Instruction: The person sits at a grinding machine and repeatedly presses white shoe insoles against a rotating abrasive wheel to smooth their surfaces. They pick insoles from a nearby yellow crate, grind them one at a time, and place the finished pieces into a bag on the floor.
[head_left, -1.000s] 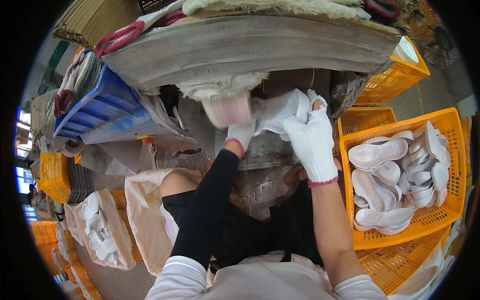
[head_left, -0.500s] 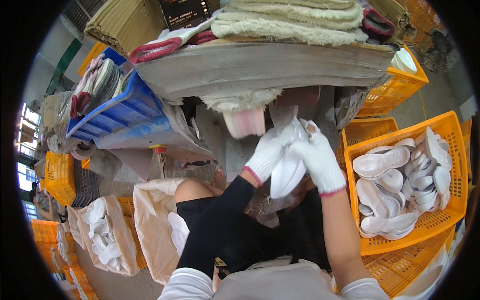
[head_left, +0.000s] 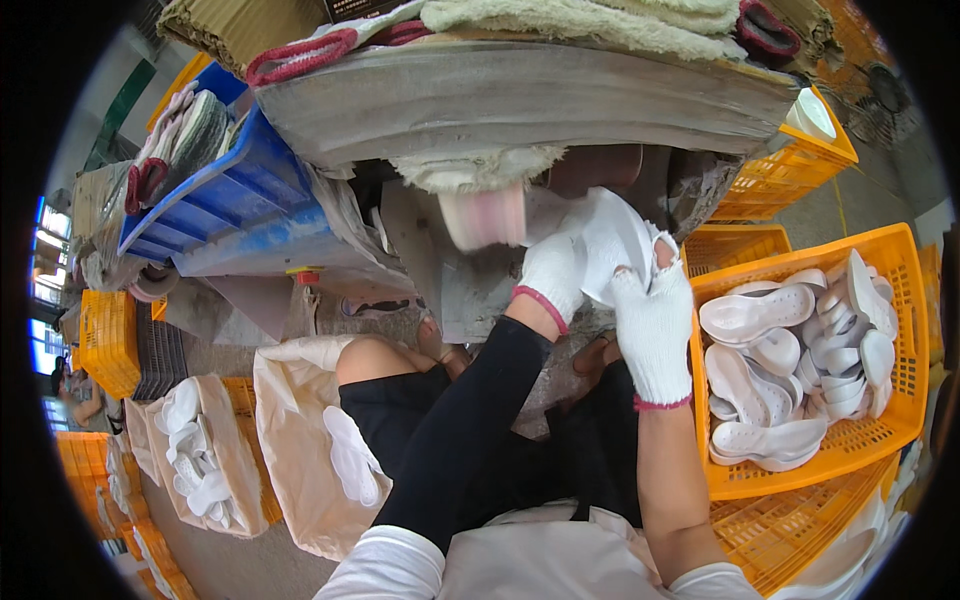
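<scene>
My left hand (head_left: 550,272), in a white knit glove with a pink cuff, is closed on a white shoe sole (head_left: 612,238). My right hand (head_left: 655,325), gloved the same way, grips the sole's right side. Its thumb shows bare at the tip. The sole is tilted up between both hands, below the hood of a machine. Just to the left of it is a pink-and-white roller (head_left: 484,218), blurred. I cannot tell whether sole and roller touch.
An orange crate (head_left: 905,300) full of white soles stands at my right. On the left are a lined crate of soles (head_left: 195,470) and a paper-lined container (head_left: 290,440) holding a sole. The grey hood (head_left: 520,100) carries fluffy cloths above my hands. A blue bin (head_left: 230,205) sits left.
The sole, which pointed down toward me, is now turned up toward the machine. Both hands have shifted, the left one to the right. The view has moved slightly.
</scene>
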